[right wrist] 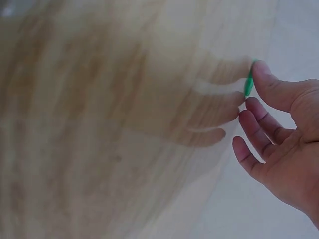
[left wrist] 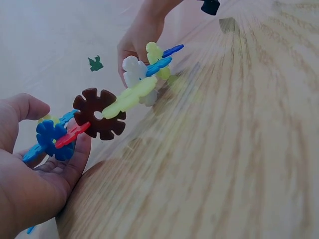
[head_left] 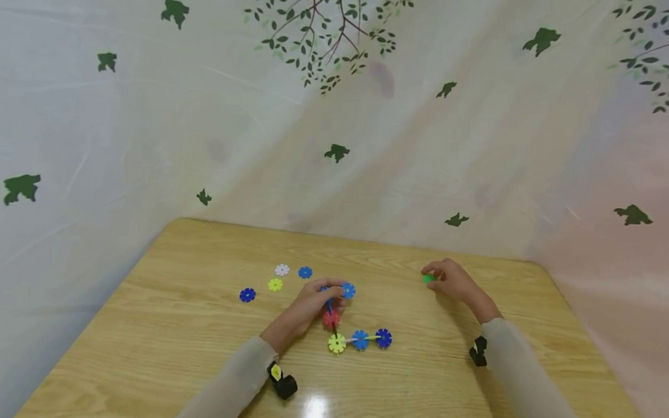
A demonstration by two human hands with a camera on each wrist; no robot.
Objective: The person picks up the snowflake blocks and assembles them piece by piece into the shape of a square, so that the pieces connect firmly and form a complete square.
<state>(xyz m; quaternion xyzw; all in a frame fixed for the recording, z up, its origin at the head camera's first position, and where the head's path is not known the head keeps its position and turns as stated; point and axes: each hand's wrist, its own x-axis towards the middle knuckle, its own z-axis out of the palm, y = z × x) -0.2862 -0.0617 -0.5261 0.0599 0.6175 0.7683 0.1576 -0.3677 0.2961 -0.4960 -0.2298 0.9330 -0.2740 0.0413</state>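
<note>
My left hand holds one end of a chain of interlocking notched plastic discs. In the left wrist view, the chain shows a blue disc and a red disc near my fingers. A brown disc, a yellow disc and a white disc follow, with more blue and yellow beyond. Farther right, my right hand pinches a single green disc between thumb and fingers. Seen edge-on in the right wrist view, the green disc is apart from the chain.
Loose discs lie on the wooden table left of the chain: a white one, a light blue one, a yellow one and a dark blue one. Behind the table hangs a leaf-patterned cloth.
</note>
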